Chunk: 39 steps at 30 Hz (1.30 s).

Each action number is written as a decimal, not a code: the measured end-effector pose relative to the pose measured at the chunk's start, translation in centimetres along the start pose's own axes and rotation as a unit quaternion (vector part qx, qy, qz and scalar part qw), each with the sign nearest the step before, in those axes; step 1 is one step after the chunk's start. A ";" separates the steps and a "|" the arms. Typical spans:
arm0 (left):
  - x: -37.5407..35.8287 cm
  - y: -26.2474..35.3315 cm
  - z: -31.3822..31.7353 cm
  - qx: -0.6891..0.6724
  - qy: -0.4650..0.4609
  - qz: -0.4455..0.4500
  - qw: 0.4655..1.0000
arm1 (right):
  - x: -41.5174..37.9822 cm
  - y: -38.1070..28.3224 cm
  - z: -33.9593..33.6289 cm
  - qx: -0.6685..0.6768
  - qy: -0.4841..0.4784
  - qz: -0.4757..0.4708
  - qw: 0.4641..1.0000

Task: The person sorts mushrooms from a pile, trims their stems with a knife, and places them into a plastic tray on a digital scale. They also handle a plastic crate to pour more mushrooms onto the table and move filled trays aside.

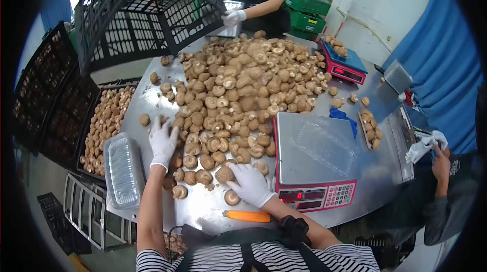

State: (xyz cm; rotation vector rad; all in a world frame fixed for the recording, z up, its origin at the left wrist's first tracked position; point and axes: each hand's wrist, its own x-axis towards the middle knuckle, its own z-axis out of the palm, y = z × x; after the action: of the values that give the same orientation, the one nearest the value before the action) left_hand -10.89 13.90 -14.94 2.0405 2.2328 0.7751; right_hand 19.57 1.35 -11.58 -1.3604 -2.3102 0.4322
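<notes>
A large heap of brown shiitake mushrooms [243, 84] spreads across the metal table. My left hand [162, 142], in a white glove, is at the heap's left edge with fingers spread and nothing visible in them. In a matching glove, my right hand [252, 186] is at the near edge, its thumb and fingers around one mushroom [224, 174]. A loose mushroom [232, 197] lies just below that hand. Close to my body is an orange-handled knife [247, 216], its blade hard to make out.
A digital scale [319, 150] reading 0 stands right of the heap; a second scale [342, 61] holds mushrooms. Clear plastic trays [123, 170] sit at left, beside a mushroom crate [109, 120]. Across the table, a person tilts a black crate [147, 18]. Another person's gloved hand [439, 140] is at right.
</notes>
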 end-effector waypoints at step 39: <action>-4.4 -2.6 -2.1 -0.095 0.002 -0.075 0.993 | 29.9 45.7 -18.7 -0.064 0.165 0.278 0.944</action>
State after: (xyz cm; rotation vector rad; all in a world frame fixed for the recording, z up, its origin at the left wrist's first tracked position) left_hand -13.40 8.95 -15.40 1.7674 2.1883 0.9366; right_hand 50.34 50.20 -10.77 -1.9828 -1.6894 0.1933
